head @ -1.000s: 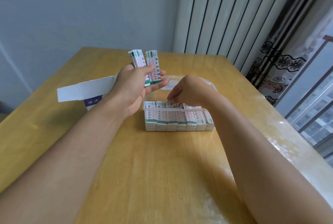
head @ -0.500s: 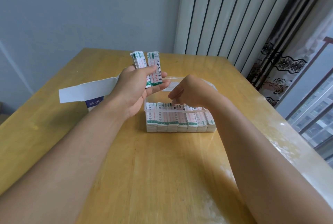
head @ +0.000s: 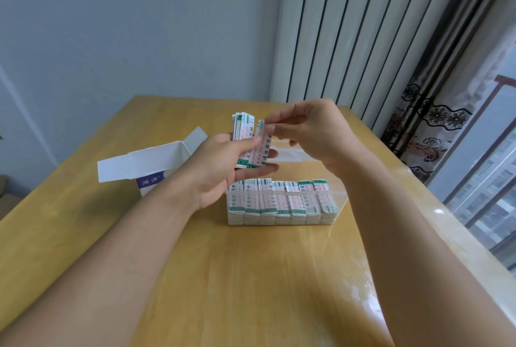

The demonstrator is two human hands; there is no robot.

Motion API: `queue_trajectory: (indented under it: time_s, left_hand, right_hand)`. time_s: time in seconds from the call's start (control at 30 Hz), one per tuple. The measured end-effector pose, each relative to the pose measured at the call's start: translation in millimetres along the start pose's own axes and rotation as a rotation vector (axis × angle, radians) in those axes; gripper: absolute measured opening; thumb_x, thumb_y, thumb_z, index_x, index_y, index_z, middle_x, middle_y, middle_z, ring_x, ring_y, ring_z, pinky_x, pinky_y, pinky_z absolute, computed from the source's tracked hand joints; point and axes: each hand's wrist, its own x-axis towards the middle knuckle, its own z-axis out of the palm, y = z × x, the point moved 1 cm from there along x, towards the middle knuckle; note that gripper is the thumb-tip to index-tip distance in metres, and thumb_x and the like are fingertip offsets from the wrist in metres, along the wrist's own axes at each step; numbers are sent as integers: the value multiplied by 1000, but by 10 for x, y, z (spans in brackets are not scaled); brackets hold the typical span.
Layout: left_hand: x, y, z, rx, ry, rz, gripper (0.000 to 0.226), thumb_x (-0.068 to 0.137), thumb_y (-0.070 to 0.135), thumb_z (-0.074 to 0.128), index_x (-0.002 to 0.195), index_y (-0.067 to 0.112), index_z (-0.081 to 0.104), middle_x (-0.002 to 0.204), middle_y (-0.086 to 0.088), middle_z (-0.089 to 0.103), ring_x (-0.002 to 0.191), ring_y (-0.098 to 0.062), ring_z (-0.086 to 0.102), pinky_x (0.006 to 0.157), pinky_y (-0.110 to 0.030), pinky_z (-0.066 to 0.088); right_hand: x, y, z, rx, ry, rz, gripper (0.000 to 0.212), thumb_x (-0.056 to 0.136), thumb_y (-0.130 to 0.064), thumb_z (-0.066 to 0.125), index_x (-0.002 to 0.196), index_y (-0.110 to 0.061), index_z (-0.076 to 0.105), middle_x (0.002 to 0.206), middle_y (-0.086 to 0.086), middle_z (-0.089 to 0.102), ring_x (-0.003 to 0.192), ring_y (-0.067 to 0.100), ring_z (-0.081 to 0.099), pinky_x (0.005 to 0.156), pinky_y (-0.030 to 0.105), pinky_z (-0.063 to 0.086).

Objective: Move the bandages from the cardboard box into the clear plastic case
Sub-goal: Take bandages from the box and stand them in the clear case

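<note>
Your left hand [head: 220,168] grips a fanned bundle of bandages [head: 245,140] upright above the desk [head: 251,277], thumb across the front and fingers curled behind. Your right hand [head: 312,134] has its thumb and forefinger pinching the top edge of the frontmost bandage in that bundle, the other fingers loosely curled.

Just below both hands sits the clear plastic case [head: 339,198], its near wall facing you, with a row of packed bandages [head: 282,201] standing on end and filling the front from wall to wall. Behind that row the case interior is mostly hidden by your hands; its open clear lid [head: 287,155] lies back beyond it.

The cardboard box [head: 148,165] stands to the left of the case, behind your left wrist, flaps open; you cannot see inside.

The near half of the desk lies bare between your forearms. The right desk edge runs close beside the window [head: 485,179] and patterned curtain [head: 435,120].
</note>
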Motion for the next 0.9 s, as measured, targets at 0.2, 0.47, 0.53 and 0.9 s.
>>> queue_trajectory:
  time_s: [0.2,0.47,0.53,0.9]
  left_hand:
    - [-18,29,-32,-96,22,-38,29,109,18,40,123,0,59,113,-26,72,100,-39,74,87,-48,61]
    - [1,7,-1,84,94,15,23,103,20,55,122,10,63,104,-13,78,90,-27,77,69,-37,64]
    - [4,5,-7,101,94,27,26,102,21,57,125,11,63,105,-12,77,90,-27,77,65,-34,63]
    - [-37,39,6,5,61,-13,23,105,20,52,122,7,63,108,-19,75,89,-39,76,76,-43,63]
  right_hand:
    - [22,37,-71,49,-46,50,28,85,-18,79,113,-19,76,85,-3,78,74,8,68,68,20,55]
    - [57,95,16,96,-90,121,24,90,-19,74,113,-13,77,92,2,79,81,18,64,71,25,58]
    - [55,103,8,99,-87,136,22,91,-17,73,111,-11,77,91,3,79,83,21,67,72,26,59]
    - [33,97,20,203,-59,179,14,89,-15,75,97,-4,78,86,7,78,81,20,70,77,33,63]
